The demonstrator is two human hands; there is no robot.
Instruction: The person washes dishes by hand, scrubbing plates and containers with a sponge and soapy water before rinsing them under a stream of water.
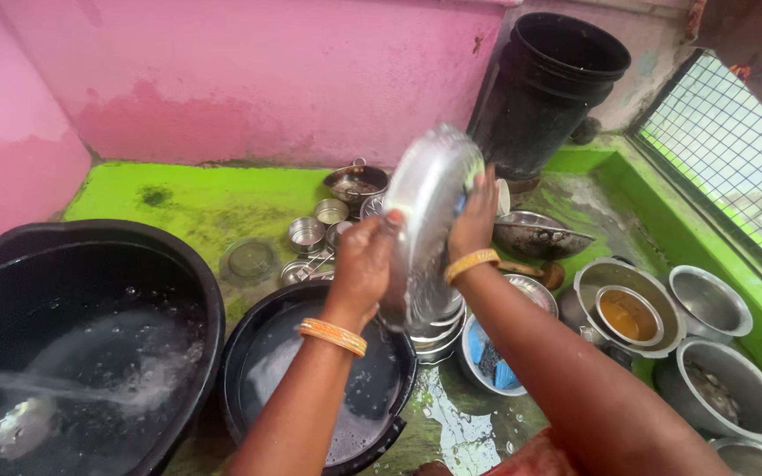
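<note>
Steel plate (429, 225), round and shiny, is held on edge at the centre of the view, above a black basin and a stack of washed steel plates, so that both of its faces can be reached.

At far left, a large black tub (90, 256) holds water, and a thin stream of water pours into it and froths the surface. Just right of it sits the smaller round black basin (257, 353) with soapy water, directly under the hands, probably to catch drips.

The left hand (363, 264), with an orange bangle at the wrist, grips the plate's near edge, fingers closed around the rim to steady it. The right hand (475, 216), with a yellow bangle, presses against the plate's far face; its fingers are closed on something blue, which looks like a scrubber, though it is mostly hidden.

Behind the hands, small steel cups and a small lidded pot (356, 183) stand on the wet, bright green floor (196, 198). A tall black bucket (549, 84) stands against the pink wall (249, 79).

To the right, a steel bowl (496, 366) holds blue and dark scrubbing pads, close to hand. Further right, several steel pots and bowls (628, 308) wait near a wire-mesh window (734, 150), one holding brownish liquid.
</note>
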